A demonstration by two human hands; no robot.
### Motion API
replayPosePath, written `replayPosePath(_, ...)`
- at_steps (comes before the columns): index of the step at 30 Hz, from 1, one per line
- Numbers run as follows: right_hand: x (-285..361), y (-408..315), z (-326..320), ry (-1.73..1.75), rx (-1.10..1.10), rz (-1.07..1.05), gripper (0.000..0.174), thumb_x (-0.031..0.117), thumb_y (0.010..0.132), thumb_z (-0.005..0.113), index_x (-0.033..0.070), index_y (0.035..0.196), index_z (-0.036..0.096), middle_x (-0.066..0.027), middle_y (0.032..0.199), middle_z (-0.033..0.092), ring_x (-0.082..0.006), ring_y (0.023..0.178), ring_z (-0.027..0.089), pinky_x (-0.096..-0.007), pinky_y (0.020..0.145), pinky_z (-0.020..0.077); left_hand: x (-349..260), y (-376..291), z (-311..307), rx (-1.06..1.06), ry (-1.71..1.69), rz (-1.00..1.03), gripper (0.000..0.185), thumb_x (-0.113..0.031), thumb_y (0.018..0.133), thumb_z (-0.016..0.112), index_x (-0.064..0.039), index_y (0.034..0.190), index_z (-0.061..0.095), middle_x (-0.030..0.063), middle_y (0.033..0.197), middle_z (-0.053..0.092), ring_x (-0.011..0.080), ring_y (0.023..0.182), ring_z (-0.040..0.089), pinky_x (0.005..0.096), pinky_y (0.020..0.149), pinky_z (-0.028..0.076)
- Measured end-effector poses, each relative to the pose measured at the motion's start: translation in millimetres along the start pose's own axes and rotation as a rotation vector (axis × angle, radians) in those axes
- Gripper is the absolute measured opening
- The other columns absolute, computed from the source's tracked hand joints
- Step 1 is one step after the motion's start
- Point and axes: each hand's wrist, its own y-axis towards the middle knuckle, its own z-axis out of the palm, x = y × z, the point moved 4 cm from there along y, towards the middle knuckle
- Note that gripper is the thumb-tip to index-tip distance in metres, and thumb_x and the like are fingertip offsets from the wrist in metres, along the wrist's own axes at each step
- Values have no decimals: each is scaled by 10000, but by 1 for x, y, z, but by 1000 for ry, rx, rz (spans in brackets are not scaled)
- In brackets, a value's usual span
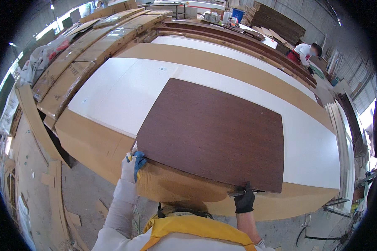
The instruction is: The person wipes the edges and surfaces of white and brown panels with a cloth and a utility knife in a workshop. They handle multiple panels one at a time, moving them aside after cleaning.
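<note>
A dark brown, wood-look panel (213, 131) lies on white panels (113, 84) and brown cardboard (91, 135). At its front left corner, my left hand (131, 163) is closed around a small applicator with a pointed white tip (135, 146). Blue material (140, 161) shows at that hand; whether it is a cloth or part of a glove is unclear. My right hand (245, 200), in a black glove, is at the panel's front edge near the right corner. It grips a flat metal tool (233, 194), partly hidden, with a finger resting on the panel.
Wrapped cardboard cartons (91, 62) are stacked at the left. Long brown boards (238, 40) run along the far side. A person (303, 55) bends over work at the far right. Upright white panels (342, 131) stand at right; cardboard scraps (55, 188) litter the floor.
</note>
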Motion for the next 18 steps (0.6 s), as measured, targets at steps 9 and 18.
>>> replayPosePath(9, 34, 0, 30, -366, 204, -355, 216, 197, 911, 553, 12, 1013, 597, -83, 912, 628, -208, 821, 612, -335, 719, 512, -25, 49, 20, 84, 277, -223, 189, -212, 908, 582, -29, 956, 589, 74, 846, 606, 180, 737, 622, 296, 656, 561)
replayPosePath(18, 83, 33, -16, -294, -30, -338, 65, 99, 869, 571, 37, 888, 563, -103, 784, 623, -212, 666, 627, -342, 597, 533, -36, 60, 20, 136, 155, -266, 225, -217, 901, 592, -30, 1025, 581, 94, 899, 618, 217, 712, 637, 339, 650, 589)
